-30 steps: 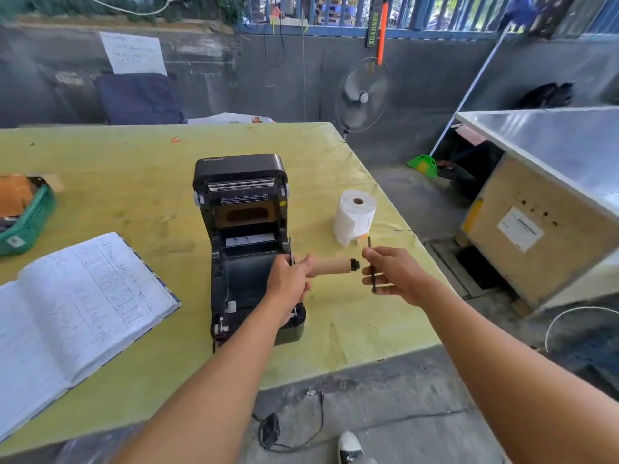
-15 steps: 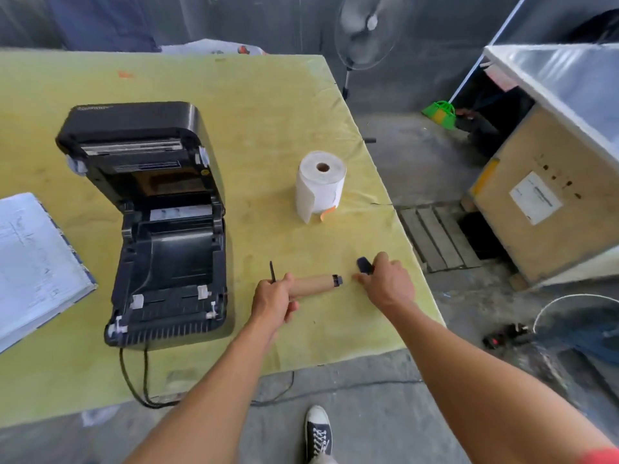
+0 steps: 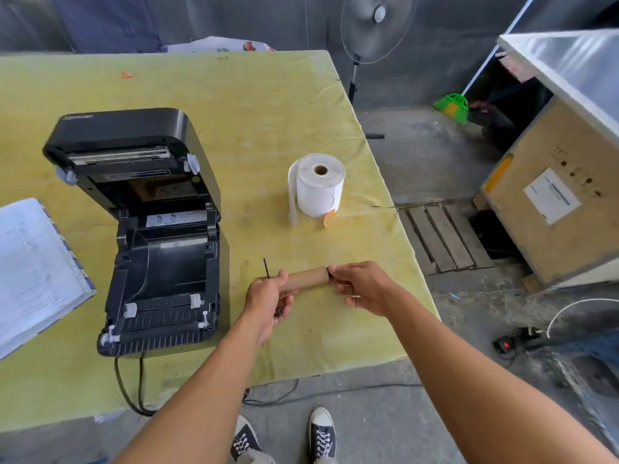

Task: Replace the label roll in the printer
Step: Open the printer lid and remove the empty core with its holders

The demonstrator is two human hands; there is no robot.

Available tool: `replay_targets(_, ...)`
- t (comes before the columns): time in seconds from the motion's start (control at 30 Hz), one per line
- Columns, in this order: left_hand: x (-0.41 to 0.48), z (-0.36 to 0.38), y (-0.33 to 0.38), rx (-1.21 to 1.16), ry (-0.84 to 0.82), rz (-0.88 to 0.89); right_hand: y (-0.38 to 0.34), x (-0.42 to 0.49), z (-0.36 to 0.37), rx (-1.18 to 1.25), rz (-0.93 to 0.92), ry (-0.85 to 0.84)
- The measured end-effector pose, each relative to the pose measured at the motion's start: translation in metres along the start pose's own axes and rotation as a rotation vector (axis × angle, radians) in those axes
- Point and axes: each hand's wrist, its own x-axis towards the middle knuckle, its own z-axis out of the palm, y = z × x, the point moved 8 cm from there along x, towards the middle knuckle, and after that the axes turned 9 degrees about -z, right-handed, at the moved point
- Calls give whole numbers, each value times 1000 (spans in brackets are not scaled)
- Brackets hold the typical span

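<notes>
A black label printer (image 3: 157,236) stands on the yellow-green table (image 3: 251,105) with its lid up and its roll bay bare. A full white label roll (image 3: 320,185) stands on end to its right. In front of me a bare brown cardboard core (image 3: 306,278) sits on a black spindle. My left hand (image 3: 268,296) grips its left end, where a thin black flange sticks up. My right hand (image 3: 363,286) holds the right end, fingers closed over the spindle's black tip.
An open ledger book (image 3: 30,272) lies at the table's left edge. The printer's cables (image 3: 134,383) hang over the front edge. To the right stand a wooden crate (image 3: 556,195), a fan (image 3: 371,28), a pallet (image 3: 442,236) and a floor power strip (image 3: 512,343).
My right hand put the black end piece down on the table and came back to the core's right end. The view dropped and shifted right, so the printer sits further left.
</notes>
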Motion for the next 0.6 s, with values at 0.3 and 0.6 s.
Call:
replay_targets(0.3,10,-11,4,32,82,21,-54,12,-61,-10,-247,453)
replay_targets(0.6,11,-21,10,166,243,70,-46,25,8,-703,-288,-57)
